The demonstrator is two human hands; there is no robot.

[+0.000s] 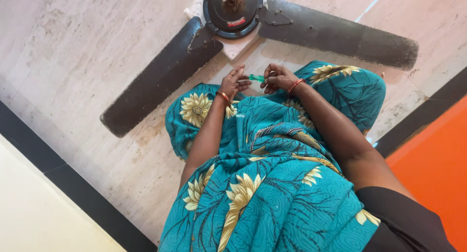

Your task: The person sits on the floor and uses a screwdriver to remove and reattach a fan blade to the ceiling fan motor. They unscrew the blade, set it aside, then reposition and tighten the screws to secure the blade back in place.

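I can't make out what the green tool point(256, 78) is: only a short green stretch shows between my hands, and its tip sits hidden behind my left hand point(234, 83). My right hand point(277, 78) covers its other end, so whether those fingers grip it or just rest on it I can't tell. The fan motor point(232, 11) is cut off by the top edge, and the small parts at its centre are too blurred to name. My legs lie hidden under the sari point(272, 184), which runs off the bottom edge. The orange surface point(438, 169) is cut at the right
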